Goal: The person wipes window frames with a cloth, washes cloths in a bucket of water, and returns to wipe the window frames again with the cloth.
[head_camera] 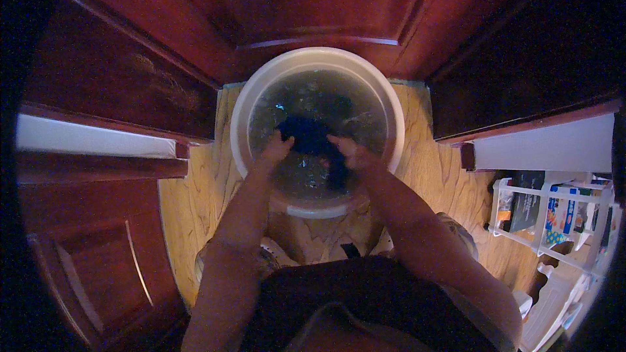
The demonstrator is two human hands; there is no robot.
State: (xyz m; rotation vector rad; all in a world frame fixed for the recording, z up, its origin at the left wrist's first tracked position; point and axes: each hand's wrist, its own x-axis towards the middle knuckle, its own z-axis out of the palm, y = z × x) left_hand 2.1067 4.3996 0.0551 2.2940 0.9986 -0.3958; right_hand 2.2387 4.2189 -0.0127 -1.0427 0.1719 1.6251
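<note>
A round white basin (398, 120) holds murky water (313, 83) and stands on the wood-look floor. Dark cloth (308, 134) lies bunched in its middle, and part of it trails down towards the near right side. On the cloth's left edge my left hand (279, 147) grips it, thumb uppermost. My right hand (348, 150) has hold of the right side of the same cloth. Both forearms reach over the basin's near rim. The fingertips are partly hidden by the cloth and the water, and the picture is dim there.
Directly behind the basin rises a dark red wooden door (318, 0), with door frames at both sides. At the right a white rack (518, 190) holds boxes and packages. Another red panelled door (105, 254) stands at the left. My feet are just below the basin.
</note>
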